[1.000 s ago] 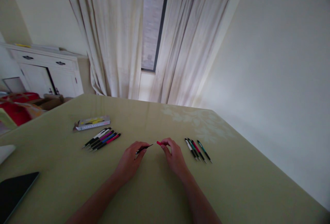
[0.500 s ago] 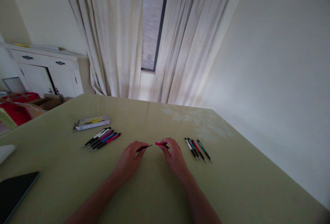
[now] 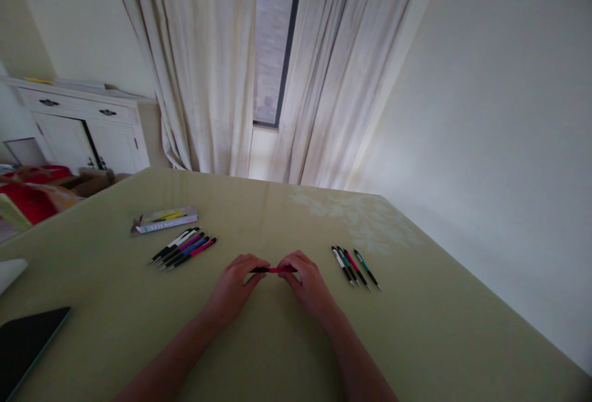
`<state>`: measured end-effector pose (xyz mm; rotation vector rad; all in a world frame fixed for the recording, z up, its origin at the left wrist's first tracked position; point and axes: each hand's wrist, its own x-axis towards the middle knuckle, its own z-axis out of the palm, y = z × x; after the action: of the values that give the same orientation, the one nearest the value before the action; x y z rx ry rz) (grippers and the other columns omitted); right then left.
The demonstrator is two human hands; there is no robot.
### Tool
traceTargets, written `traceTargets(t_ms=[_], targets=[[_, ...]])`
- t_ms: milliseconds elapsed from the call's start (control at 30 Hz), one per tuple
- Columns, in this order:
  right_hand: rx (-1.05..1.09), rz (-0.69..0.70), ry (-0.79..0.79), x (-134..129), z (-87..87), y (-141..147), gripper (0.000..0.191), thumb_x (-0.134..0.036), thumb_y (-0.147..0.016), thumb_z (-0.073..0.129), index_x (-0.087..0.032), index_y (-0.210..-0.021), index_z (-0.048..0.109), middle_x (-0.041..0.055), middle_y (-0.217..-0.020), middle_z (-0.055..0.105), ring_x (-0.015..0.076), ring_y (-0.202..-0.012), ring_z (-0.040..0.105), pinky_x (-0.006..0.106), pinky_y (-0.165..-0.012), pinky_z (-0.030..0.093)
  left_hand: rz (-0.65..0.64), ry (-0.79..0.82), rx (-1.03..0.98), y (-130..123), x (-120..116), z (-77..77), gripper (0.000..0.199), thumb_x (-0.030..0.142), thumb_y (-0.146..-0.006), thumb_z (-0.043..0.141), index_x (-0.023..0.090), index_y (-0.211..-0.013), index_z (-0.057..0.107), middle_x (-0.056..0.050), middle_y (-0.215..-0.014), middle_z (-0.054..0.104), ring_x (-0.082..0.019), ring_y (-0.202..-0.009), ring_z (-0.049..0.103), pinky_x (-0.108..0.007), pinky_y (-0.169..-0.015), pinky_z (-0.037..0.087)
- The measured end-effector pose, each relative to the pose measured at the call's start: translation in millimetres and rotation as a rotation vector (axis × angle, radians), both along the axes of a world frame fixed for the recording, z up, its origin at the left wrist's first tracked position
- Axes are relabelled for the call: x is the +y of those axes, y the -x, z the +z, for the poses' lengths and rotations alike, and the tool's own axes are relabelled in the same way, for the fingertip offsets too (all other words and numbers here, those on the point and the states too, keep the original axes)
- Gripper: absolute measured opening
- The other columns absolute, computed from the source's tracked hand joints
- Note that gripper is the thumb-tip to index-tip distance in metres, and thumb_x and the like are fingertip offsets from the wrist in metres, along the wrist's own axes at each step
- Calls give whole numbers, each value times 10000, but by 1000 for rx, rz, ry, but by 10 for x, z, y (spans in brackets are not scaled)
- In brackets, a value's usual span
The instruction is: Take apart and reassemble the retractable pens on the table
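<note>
A pen (image 3: 274,270) with a red barrel and black ends lies level between my two hands, a little above the table. My left hand (image 3: 237,283) pinches its black end between thumb and fingers. On the other side, my right hand (image 3: 305,280) grips the red part, and a dark tip shows past the fingers. To the left of my hands lies a row of several pens (image 3: 182,248) in white, purple, blue and red. Right of my right hand is a second group of pens (image 3: 352,268) in white, green and red.
Behind the left pens sits a printed pen box (image 3: 166,220). A dark flat device (image 3: 32,343) rests at the table's near left, with a pale object (image 3: 10,272) beyond it. A white cabinet (image 3: 87,124) and red bags (image 3: 34,195) stand past the left edge.
The two pen pieces, held apart before, now meet end to end in one line. My hands have drawn closer together. Both rows of pens are unchanged.
</note>
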<state>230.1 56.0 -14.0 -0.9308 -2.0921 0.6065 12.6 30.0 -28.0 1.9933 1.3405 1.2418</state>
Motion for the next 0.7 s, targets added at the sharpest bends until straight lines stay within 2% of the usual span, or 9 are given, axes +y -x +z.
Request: traceTargets(t_ms=[167, 267, 400, 500, 600, 700], targets=[[216, -21, 96, -7, 2, 59, 16, -227, -893, 722, -212, -888, 719, 16, -862, 691, 173, -821, 651, 276, -767, 506, -15, 123, -105, 1, -8, 33, 197, 366, -921, 643, 244, -1004, 772, -37, -962, 785, -227, -864, 706, -331, -794, 530], [292, -17, 171, 8, 2, 64, 76, -267, -850, 769, -211, -879, 728, 17, -847, 720, 181, -810, 675, 290, -776, 523, -31, 168, -134, 4, -8, 42, 204, 383, -925, 643, 237, -985, 772, -34, -919, 786, -222, -835, 707, -326, -776, 528], [303, -6, 263, 5, 11, 65, 113, -297, -824, 794, -208, -882, 755, 31, -852, 757, 197, -824, 701, 308, -802, 532, -19, 87, -119, 12, -17, 62, 126, 334, -873, 703, 247, -923, 780, -26, -876, 770, -218, -822, 688, -327, -769, 521], [263, 3, 311, -21, 27, 75, 129, -323, -883, 734, -199, -872, 769, 27, -801, 752, 178, -761, 687, 281, -732, 511, -11, 20, -101, 6, -28, 69, 86, 301, -863, 713, 265, -895, 785, -21, -875, 768, -215, -848, 678, -326, -786, 514], [244, 21, 349, -43, 41, 88, 197, -339, -932, 670, -186, -857, 769, 19, -742, 727, 156, -697, 661, 258, -671, 482, -43, 25, -102, -30, -46, 61, 85, 293, -860, 717, 267, -901, 786, -16, -861, 767, -198, -803, 672, -311, -761, 516], [283, 28, 394, -47, 37, 98, 201, -370, -905, 705, -179, -880, 763, 26, -768, 735, 162, -716, 673, 260, -678, 494, -53, 51, -118, -76, -67, 57, 94, 314, -855, 727, 253, -900, 783, -21, -852, 764, -193, -771, 675, -305, -741, 526]])
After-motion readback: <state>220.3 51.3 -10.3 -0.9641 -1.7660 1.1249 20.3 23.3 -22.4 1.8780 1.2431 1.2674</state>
